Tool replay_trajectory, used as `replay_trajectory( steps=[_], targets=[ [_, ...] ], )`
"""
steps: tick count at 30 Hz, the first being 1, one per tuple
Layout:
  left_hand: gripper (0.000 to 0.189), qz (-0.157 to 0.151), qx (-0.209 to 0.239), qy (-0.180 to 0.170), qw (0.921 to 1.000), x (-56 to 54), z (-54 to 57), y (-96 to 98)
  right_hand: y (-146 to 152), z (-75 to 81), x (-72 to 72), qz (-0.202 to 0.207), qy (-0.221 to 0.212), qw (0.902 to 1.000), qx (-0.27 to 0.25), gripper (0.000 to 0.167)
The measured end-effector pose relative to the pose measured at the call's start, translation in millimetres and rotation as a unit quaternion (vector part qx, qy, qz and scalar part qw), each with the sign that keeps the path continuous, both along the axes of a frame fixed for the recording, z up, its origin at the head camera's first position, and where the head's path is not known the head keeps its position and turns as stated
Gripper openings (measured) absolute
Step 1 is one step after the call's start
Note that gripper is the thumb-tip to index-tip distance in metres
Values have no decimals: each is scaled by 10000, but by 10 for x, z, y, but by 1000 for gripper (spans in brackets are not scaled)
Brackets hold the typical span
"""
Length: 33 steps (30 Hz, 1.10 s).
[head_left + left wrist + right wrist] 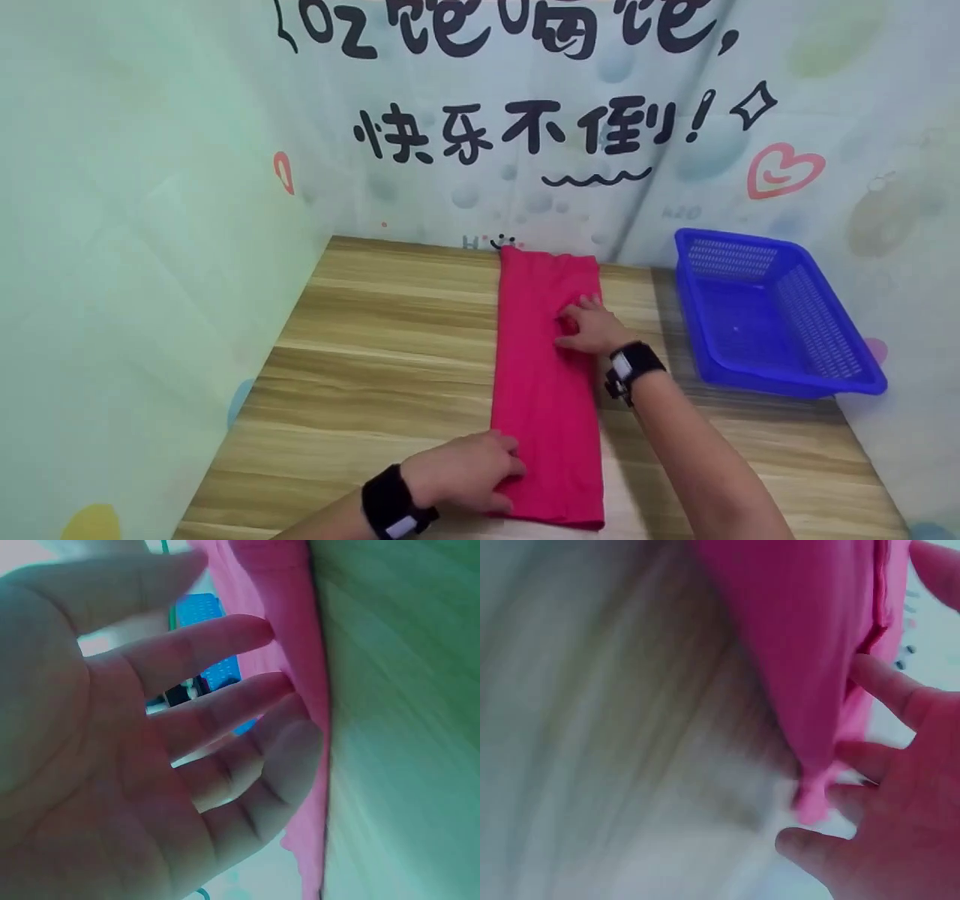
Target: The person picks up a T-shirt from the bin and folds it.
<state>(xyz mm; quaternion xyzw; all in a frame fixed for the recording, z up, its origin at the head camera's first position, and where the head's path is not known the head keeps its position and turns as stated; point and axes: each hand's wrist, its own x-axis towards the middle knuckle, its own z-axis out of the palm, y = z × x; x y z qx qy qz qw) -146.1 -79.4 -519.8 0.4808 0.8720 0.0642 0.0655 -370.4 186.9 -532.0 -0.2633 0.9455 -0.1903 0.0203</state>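
A pinkish-red cloth [536, 405], folded into a long narrow strip, lies on the wooden table, running from near the front up to the back wall. My left hand [469, 471] is at its near left edge, and in the left wrist view the slightly bent fingers [217, 641] have their tips at the fabric. Farther up, on the strip's right side, rests my right hand [596, 328]. The right wrist view has its spread fingers [889, 682] touching the cloth along a fold. Neither hand has fabric pinched in it.
To the right stands a blue plastic basket [750, 322] with perforated sides, close to the side wall. A printed cloth backdrop [465, 202] rises behind the table [375, 360], and another pale wall [135, 285] borders the left. Both wrists wear black straps [636, 361].
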Motion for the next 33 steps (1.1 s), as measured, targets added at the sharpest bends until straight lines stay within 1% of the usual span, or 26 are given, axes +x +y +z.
replay_trajectory(
  steps=[1,2,4,6,8,10,11,13,14,15,17,19,21,23,24,26,28,31,33],
  targets=[
    [32,-27,-7,-55,10000,5,2,-17,17,42,111,197,302,9993,18,49],
    [40,-43,-18,-107,9999,7,-1,-31,34,97,256,311,560,9979,86,48],
    [53,-59,-55,-112,9999,11,-13,-40,67,220,624,578,989,9932,201,47],
    [56,-71,-111,105,9999,21,-38,-26,82,325,1066,862,1094,9896,361,48],
    [48,-27,-181,426,9989,49,-73,6,79,350,1505,1313,1056,9842,534,52],
    [41,24,-286,709,9971,115,-109,44,56,277,1893,1850,942,9762,627,57],
    [40,65,-379,777,9962,155,-116,63,43,214,2052,2087,860,9719,671,58],
    [38,135,-565,811,9950,221,-130,96,25,60,2276,2408,854,9642,706,56],
    [38,182,-630,746,9951,248,-133,106,24,-7,2344,2447,886,9628,725,56],
    [38,203,-684,714,9949,266,-136,112,26,-57,2390,2428,848,9636,730,53],
    [36,231,-745,713,9944,278,-141,121,43,-119,2432,2271,857,9672,748,48],
    [30,218,-665,933,9932,261,-164,130,63,-136,2444,2097,902,9706,761,47],
    [25,237,-531,1259,9903,232,-182,144,74,-140,2455,1949,970,9729,773,46],
    [19,268,-358,1463,9882,185,-183,154,81,-163,2456,1873,1234,9714,780,41],
    [16,288,-255,1492,9881,153,-179,157,85,-172,2449,1846,1356,9703,784,37],
    [10,348,20,1350,9902,78,-163,145,100,-180,2420,1796,1512,9694,713,30],
    [11,393,275,1047,9933,5,-134,119,126,-169,2369,1730,1486,9723,503,25],
    [15,475,651,465,9957,-77,-81,70,181,-123,2285,1684,1041,9801,-134,30],
    [16,540,824,80,9951,-106,-34,40,217,-96,2243,1718,687,9810,-590,33]
  ],
)
